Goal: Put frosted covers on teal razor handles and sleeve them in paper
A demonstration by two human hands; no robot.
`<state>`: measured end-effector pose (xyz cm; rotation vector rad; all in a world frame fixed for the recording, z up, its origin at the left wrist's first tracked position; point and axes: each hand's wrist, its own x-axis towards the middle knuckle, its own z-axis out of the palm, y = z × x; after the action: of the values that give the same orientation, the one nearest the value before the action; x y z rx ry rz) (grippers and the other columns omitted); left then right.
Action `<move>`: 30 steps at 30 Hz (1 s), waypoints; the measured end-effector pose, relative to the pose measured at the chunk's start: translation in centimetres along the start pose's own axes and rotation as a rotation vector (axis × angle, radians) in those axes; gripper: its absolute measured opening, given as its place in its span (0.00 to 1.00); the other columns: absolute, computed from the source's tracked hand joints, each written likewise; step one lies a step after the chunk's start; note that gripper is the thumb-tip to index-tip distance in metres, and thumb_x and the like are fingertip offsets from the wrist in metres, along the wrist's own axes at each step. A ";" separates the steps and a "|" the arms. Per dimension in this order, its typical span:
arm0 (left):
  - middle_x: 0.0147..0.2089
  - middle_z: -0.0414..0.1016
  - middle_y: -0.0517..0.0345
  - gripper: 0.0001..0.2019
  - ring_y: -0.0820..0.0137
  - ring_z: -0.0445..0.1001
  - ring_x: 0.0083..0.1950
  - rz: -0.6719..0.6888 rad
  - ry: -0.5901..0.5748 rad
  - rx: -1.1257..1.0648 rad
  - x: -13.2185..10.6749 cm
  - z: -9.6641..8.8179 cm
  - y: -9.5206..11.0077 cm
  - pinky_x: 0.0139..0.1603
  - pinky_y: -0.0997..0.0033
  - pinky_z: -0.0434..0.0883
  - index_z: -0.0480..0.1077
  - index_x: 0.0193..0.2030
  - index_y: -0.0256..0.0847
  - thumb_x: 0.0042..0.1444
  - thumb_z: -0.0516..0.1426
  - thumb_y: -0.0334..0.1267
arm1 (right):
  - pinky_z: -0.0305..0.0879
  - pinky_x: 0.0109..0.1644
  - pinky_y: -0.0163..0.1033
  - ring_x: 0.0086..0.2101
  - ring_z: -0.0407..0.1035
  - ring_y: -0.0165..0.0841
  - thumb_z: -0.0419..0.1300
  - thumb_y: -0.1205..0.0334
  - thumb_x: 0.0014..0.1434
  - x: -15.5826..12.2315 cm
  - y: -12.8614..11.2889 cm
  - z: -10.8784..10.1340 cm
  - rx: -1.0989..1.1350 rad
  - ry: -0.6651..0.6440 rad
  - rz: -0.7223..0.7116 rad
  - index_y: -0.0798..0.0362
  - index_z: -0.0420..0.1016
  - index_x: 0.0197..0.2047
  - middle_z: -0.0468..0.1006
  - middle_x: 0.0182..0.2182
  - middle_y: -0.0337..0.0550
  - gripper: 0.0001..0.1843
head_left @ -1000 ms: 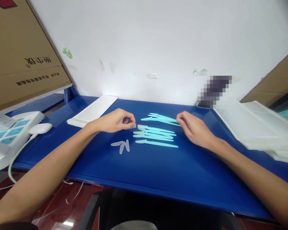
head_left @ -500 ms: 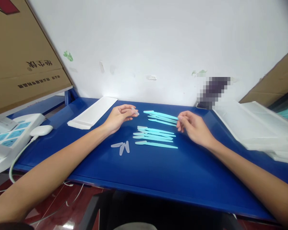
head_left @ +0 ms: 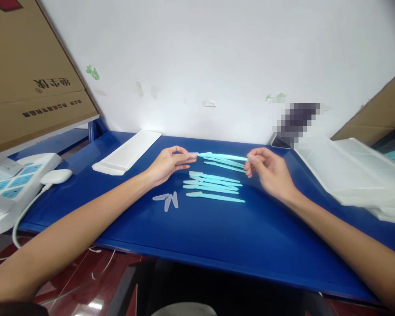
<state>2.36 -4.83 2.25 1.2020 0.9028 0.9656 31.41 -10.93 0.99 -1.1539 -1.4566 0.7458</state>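
My left hand [head_left: 173, 164] pinches a small clear plastic blade cap [head_left: 193, 154] between thumb and fingers. The cap meets the blade end of a turquoise eyebrow razor [head_left: 228, 156]; how far it sits over the blade I cannot tell. My right hand [head_left: 266, 169] is closed on the other end of that razor's handle. Just below it lie a few more turquoise razors [head_left: 225, 165], partly overlapped by the held one. Nearer to me several razors [head_left: 215, 187] lie in a loose row, blade ends to the left. Several loose clear caps [head_left: 168, 202] rest to their left.
A white tray [head_left: 128, 153] lies at the back left of the blue table [head_left: 197, 232]. At far left are a power strip [head_left: 23, 184] with a white plug and a cardboard box [head_left: 36, 79]. Stacked translucent trays [head_left: 345, 175] stand at right, near a blurred-out dark object [head_left: 301, 120].
My left hand has moved slightly right, turning the cap in line with the razor. My right hand has drawn the razor slightly right, and cap and blade end now meet.
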 end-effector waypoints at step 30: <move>0.37 0.78 0.54 0.12 0.67 0.74 0.38 0.380 -0.200 0.753 -0.5 -1.5 1.5 0.41 0.66 0.69 0.78 0.33 0.40 0.54 0.67 0.48 | 0.69 0.40 0.42 0.36 0.76 0.37 0.55 0.46 0.67 -1.0 -1.2 -0.3 -0.564 -0.339 -0.182 0.50 0.80 0.38 0.82 0.37 0.46 0.19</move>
<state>0.67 -4.65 3.50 2.1302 0.9214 0.7896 31.37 -12.29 1.81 -1.3263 -2.1156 0.4211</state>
